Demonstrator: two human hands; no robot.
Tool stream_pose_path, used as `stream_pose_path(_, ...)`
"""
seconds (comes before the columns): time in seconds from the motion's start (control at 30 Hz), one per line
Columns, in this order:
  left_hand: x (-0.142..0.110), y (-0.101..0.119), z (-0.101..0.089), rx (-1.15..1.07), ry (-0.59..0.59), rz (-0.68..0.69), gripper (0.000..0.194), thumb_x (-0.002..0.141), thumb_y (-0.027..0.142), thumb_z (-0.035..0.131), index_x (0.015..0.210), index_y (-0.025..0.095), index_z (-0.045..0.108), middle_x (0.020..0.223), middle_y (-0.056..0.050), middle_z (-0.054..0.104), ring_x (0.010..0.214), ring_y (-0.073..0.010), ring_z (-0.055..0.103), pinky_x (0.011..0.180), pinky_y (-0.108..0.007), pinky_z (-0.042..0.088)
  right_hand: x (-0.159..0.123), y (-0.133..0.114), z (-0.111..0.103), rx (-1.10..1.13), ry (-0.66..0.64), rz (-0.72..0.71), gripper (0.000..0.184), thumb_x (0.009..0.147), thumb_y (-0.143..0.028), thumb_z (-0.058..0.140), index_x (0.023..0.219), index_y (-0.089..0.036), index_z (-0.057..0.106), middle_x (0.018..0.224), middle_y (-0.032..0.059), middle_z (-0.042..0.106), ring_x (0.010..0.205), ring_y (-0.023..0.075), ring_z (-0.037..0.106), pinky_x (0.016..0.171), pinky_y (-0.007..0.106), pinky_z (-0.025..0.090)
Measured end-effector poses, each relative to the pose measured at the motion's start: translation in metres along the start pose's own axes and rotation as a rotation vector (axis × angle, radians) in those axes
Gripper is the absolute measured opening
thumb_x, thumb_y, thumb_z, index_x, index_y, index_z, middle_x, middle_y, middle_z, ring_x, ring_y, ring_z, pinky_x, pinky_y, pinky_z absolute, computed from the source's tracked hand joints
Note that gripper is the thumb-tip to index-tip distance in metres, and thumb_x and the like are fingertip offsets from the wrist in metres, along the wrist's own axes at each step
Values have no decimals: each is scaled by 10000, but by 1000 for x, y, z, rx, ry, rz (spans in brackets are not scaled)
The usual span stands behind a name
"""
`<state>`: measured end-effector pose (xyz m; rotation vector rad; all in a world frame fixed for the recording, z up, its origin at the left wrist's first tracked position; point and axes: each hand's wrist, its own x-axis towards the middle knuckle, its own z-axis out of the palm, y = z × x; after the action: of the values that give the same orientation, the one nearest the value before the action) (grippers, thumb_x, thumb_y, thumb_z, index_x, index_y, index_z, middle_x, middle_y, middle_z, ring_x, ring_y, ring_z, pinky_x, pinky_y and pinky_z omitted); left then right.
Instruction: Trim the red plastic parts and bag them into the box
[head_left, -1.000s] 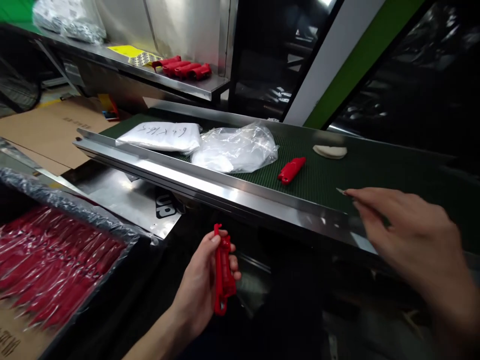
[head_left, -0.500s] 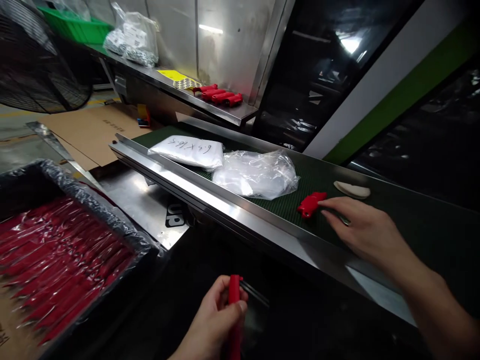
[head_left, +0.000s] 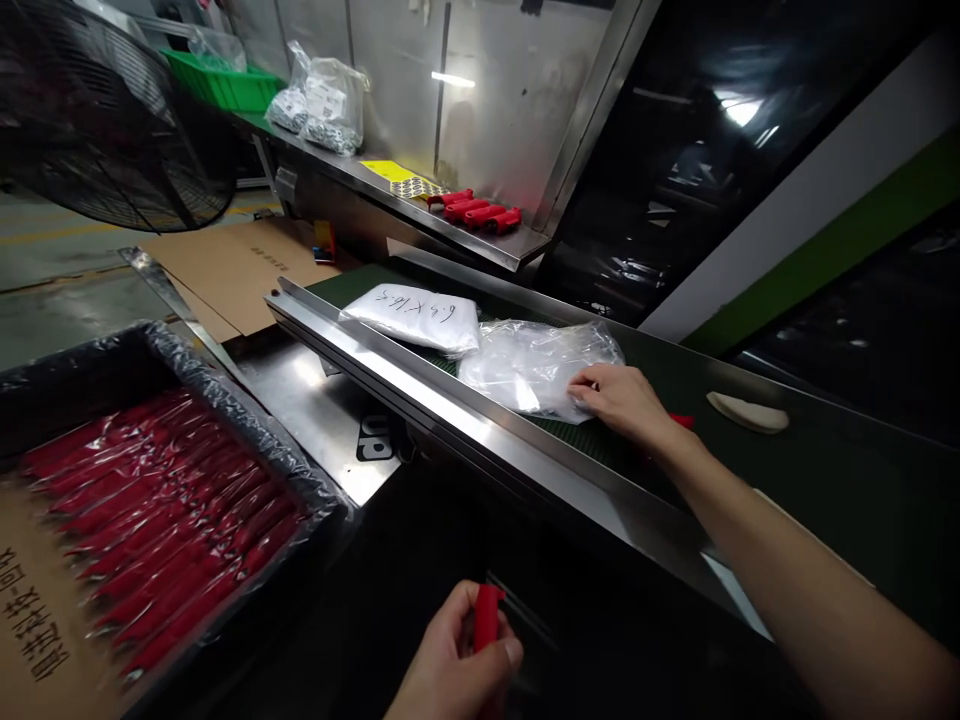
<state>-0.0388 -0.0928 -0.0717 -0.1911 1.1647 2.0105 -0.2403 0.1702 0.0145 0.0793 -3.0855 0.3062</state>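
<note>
**Caller:** Since half a second ago, what has moved?

**Me:** Right hand [head_left: 619, 400] has left the loose red part [head_left: 681, 421] on the green conveyor belt [head_left: 825, 470] and slid left; its fingertips now press the edge of the clear plastic bags [head_left: 536, 365], not closed on anything I can make out. That part peeks out just behind the wrist.

**Caller:** And the left?

**Me:** Left hand [head_left: 457, 665] is low in view, clenched around a red plastic piece [head_left: 486, 618] (only its top shows).

**Caller:** How far along?

**Me:** I'd judge midway: the lined black bin [head_left: 150, 345] at left holds many wrapped red pieces [head_left: 150, 530], while the held one is still bare.
</note>
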Motion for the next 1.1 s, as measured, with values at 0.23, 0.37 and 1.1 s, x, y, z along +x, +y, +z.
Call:
stream_pose_path(0.23, -6, 25, 13, -24, 12, -4, 329, 788, 377, 678, 893, 183, 434, 661, 39, 450, 506, -67, 397, 460, -187, 330, -25, -3, -26, 165, 92, 56, 254, 862, -381, 523, 881, -200, 701, 776, 18, 679, 720, 171, 606, 677, 295, 437)
stream_pose_path(0.37, -4, 49, 30, -24, 51, 114, 346, 794, 335, 705, 986, 182, 461, 821, -3, 546, 581, -68, 466, 508, -187, 363, -70, -34, -42, 246, 134, 31, 261, 905, -411, 496, 928, -236, 688, 837, 1, 688, 756, 166, 620, 678, 280, 443)
stream_pose_path(1.1, -8, 25, 67, 272, 51, 252, 452, 774, 253, 732, 1124, 209, 449, 941, -15, 555, 712, -81, 511, 634, -192, 434, -245, -81, 30, 687, 274, 132, 113, 971, -294, 510, 987, -261, 616, 943, -9, 619, 859, 132, 597, 750, 243, 466)
